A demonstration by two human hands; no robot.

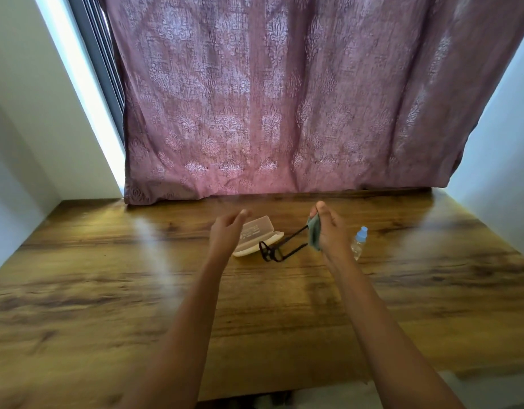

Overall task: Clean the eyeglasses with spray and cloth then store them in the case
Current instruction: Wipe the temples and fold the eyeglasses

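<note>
Black-framed eyeglasses (280, 248) lie on the wooden table (107, 290) between my hands, temples unfolded toward the right. Just behind them a pale translucent glasses case (262, 237) lies open. My right hand (330, 228) is closed on a folded grey-green cloth (313, 234), held just above the temple tips. Over the left end of the case hovers my left hand (226, 228), fingers loosely apart and holding nothing. A small clear spray bottle (359, 242) with a light blue cap stands right of my right hand.
A mauve patterned curtain (284, 98) hangs down to the table's far edge. White walls close in on the left and right. The table's near edge runs below my forearms.
</note>
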